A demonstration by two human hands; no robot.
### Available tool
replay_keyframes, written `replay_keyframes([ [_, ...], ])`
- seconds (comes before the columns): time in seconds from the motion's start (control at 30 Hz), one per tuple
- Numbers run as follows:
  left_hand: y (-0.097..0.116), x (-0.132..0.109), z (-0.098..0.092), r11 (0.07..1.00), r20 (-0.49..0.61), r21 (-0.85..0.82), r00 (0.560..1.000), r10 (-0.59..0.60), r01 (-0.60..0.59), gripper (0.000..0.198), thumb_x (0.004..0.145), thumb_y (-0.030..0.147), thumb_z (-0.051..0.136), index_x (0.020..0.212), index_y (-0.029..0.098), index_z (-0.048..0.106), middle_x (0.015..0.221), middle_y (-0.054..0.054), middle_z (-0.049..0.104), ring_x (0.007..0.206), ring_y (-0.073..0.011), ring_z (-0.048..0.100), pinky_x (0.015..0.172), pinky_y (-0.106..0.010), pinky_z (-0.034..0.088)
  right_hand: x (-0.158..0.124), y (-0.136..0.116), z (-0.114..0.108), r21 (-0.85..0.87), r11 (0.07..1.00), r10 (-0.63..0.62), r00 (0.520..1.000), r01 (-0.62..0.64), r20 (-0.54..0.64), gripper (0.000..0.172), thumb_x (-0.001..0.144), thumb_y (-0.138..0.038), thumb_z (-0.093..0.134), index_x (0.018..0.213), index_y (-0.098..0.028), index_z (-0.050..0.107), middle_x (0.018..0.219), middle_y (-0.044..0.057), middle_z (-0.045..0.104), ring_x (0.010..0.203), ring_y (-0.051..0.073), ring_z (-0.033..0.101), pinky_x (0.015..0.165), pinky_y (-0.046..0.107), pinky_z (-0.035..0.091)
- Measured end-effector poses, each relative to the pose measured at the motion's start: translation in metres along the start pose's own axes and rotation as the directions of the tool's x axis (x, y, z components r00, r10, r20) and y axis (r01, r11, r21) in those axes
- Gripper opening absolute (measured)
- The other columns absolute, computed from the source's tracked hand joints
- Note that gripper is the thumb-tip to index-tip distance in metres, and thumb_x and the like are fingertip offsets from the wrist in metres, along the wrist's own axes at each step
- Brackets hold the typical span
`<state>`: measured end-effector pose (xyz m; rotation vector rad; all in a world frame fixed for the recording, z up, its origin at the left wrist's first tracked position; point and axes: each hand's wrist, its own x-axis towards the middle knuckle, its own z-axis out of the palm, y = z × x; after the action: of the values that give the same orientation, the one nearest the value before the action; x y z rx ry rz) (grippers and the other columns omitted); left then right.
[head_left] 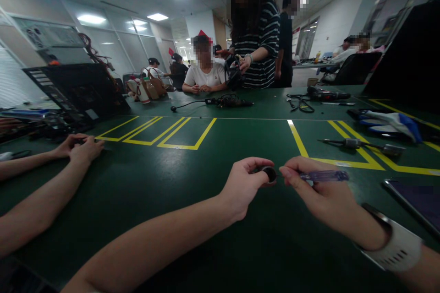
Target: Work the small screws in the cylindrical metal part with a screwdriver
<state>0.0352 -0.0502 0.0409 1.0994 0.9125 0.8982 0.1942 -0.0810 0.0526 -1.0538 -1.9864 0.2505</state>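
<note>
Head-worn view, facing forward, angled down

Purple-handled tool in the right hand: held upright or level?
The purple-handled tool looks roughly level: its handle runs sideways across the right hand.

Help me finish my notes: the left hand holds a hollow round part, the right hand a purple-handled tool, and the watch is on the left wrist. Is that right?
Not quite: the head view shows the watch on the right wrist. The left hand does hold a hollow round part, the right hand a purple-handled tool.
</note>
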Motion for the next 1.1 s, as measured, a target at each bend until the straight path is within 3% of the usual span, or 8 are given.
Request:
replay_keyframes([
  [0.17, 0.002, 0.0, 0.001, 0.999, 0.002, -0.036, 1.0, -0.001, 0.001, 0.03, 0.068, 0.002, 0.061, 0.095, 0.013, 0.063, 0.1, -0.008, 0.063, 0.088, -0.0161, 0.062, 0.088, -0.037, 0.048, 0.001, 0.0, 0.0, 0.064, 0.997, 0.049, 0.999, -0.048, -0.015, 0.021, 0.089, -0.023, 0.045, 0.07, -0.02, 0.054, 0.058, -0.003, 0.052, 0.051, 0.011, 0.048, 0.047, 0.024, 0.036],
  [0.83, 0.002, 0.0, 0.004, 1.0, -0.064, 0.006, 0.998, 0.016, -0.016, 0.026, 0.066, -0.001, 0.06, 0.089, 0.012, 0.063, 0.092, -0.007, 0.065, 0.08, -0.0138, 0.062, 0.08, -0.032, 0.051, -0.001, -0.009, 0.0, -0.09, 0.993, -0.081, 0.996, 0.083, 0.024, 0.015, 0.087, -0.017, 0.047, 0.074, -0.019, 0.055, 0.06, -0.002, 0.051, 0.052, 0.011, 0.047, 0.048, 0.024, 0.034],
  [1.1, 0.003, -0.002, 0.004, 1.0, -0.046, 0.015, 0.999, 0.019, -0.018, 0.024, 0.069, 0.003, 0.059, 0.092, 0.011, 0.062, 0.095, -0.008, 0.063, 0.083, -0.0149, 0.062, 0.081, -0.032, 0.051, -0.001, -0.008, -0.001, -0.055, 0.998, -0.031, 0.999, 0.033, 0.031, 0.017, 0.088, -0.018, 0.047, 0.073, -0.019, 0.054, 0.06, -0.002, 0.05, 0.052, 0.011, 0.046, 0.048, 0.023, 0.034],
])
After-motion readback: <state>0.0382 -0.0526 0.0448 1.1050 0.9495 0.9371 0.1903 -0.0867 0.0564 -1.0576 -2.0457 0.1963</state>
